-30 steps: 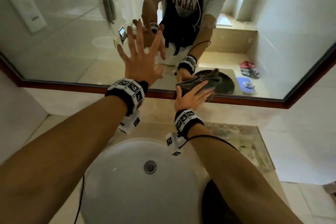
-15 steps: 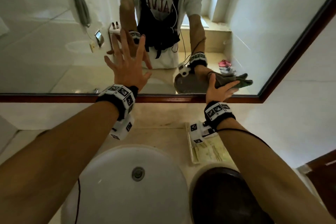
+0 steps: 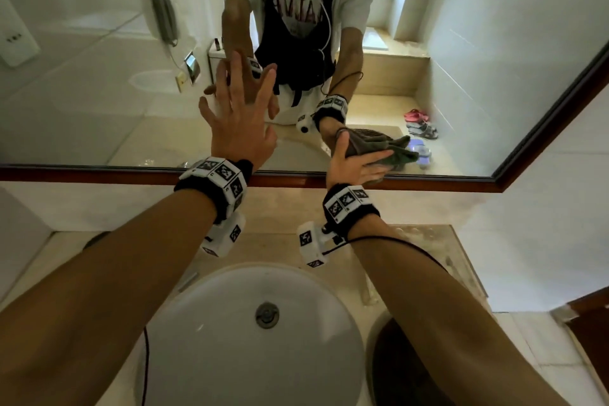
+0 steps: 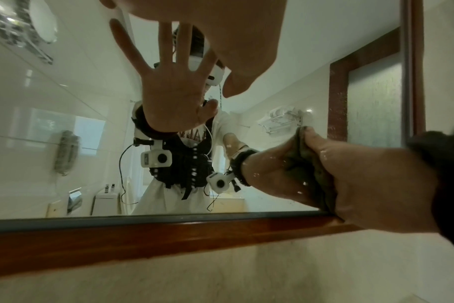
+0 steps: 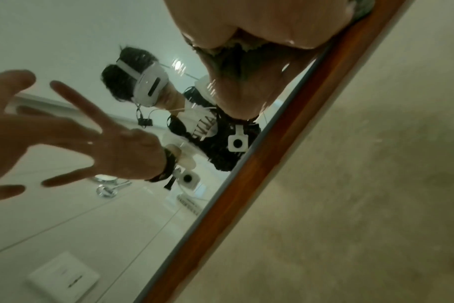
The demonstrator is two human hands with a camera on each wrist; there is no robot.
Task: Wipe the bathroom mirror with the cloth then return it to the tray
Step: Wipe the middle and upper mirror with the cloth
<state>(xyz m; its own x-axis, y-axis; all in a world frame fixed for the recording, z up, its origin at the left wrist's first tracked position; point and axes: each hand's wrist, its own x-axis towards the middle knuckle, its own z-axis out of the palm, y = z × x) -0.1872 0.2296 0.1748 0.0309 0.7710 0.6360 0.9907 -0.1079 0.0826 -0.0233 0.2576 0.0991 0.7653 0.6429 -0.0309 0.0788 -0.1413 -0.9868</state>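
Note:
The mirror has a brown wooden frame. My left hand lies flat on the glass with its fingers spread, and its palm shows at the top of the left wrist view. My right hand presses a grey-green cloth against the glass just above the lower frame, fingers fairly straight across it. The cloth is sandwiched between that hand and the mirror. A dark round tray sits at the bottom right, partly hidden by my right forearm.
A white round basin with a metal drain lies below my arms. A glass tray rests on the beige counter at the right. The mirror's right frame slants up by a white tiled wall.
My right hand swept the cloth rightward along the mirror's lower edge, then back left. My left hand has stayed flat on the glass. The head view has shifted.

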